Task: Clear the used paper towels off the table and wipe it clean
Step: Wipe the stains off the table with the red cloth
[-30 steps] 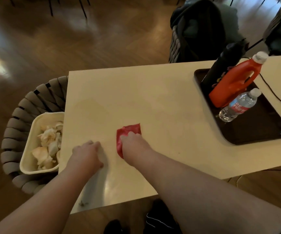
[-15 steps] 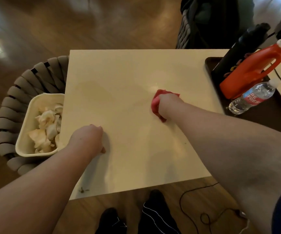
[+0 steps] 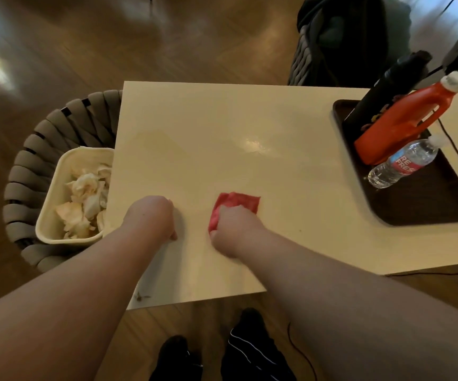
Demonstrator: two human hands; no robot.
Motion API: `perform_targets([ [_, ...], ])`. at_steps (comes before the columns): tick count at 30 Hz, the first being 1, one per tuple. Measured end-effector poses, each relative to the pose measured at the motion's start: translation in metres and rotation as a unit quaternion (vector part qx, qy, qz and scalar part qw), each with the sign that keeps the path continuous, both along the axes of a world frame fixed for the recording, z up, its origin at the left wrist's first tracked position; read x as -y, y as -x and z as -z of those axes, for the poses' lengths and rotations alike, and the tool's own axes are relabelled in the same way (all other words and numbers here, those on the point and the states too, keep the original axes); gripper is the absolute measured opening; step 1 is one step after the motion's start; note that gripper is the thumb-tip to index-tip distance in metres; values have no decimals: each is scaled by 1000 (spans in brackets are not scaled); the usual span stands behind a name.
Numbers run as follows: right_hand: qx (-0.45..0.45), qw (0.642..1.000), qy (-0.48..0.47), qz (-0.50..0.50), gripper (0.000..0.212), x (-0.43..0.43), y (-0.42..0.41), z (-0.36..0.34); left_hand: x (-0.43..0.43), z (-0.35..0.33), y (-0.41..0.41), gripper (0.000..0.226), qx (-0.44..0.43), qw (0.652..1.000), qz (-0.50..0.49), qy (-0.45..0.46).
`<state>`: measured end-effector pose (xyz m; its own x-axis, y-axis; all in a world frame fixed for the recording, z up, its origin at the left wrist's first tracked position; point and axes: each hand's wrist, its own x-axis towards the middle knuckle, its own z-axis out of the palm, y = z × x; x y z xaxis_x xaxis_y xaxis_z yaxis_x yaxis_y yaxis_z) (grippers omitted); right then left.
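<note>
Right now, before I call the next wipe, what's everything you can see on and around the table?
table: one, cream, centre
cloth: one, red, on table under right hand
scrap: one, dark, table's near-left corner
tray: one, dark brown, table's right end
orange bottle: one, white cap, on tray
black bottle: one, on tray, far side
water bottle: one, clear, on tray, near side
chair: one, grey woven, left of table
bin: one, cream, on chair
paper towels: several, whitish, crumpled in bin
shoes: two, black, on floor
left hand: fingers curled, resting on table
right hand: gripping cloth
</note>
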<state>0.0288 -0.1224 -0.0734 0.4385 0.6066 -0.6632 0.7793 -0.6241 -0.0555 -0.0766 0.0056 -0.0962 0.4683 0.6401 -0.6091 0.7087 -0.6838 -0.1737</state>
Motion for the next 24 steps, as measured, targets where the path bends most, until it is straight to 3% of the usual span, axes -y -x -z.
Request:
perform_targets([
  [4,-56,998,-6,-22,68,-17,36,8,-4,3,-5,70,-21,1000,3,2],
  [9,-71,991,-81,-83,47,6,50,2,-7,11,-1,57,4,999,18,-27],
  [11,-82,988,-96,-88,46,27,55,-2,-7,15,8,62,21,998,43,-44],
  [19,11,997,-66,-25,40,85,-22,-17,-3,6,10,71,27,999,35,-24],
  [24,26,997,-60,-49,40,79,-60,-11,-1,8,9,70,6,999,28,-19],
])
